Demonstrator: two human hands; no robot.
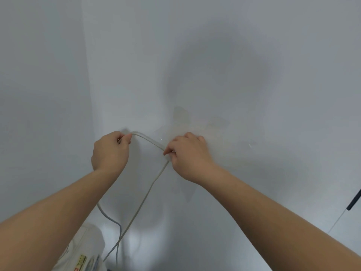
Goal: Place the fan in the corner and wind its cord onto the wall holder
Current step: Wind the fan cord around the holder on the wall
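A pale grey cord [148,140] stretches between my two hands in front of the white wall. My left hand [110,151] pinches one end of that span at about mid-height. My right hand [187,153] pinches the cord against the wall, where a faint clear patch [195,124] shows; the wall holder itself is hidden or too faint to make out. From my right hand the cord hangs down in a long strand [140,204] toward the floor. The cream top of the fan [86,251] shows at the bottom left, under my left forearm.
The room corner [88,94] runs vertically at the left. A second greyer strand [109,218] loops down beside the fan. A dark bar [354,202] pokes in at the right edge.
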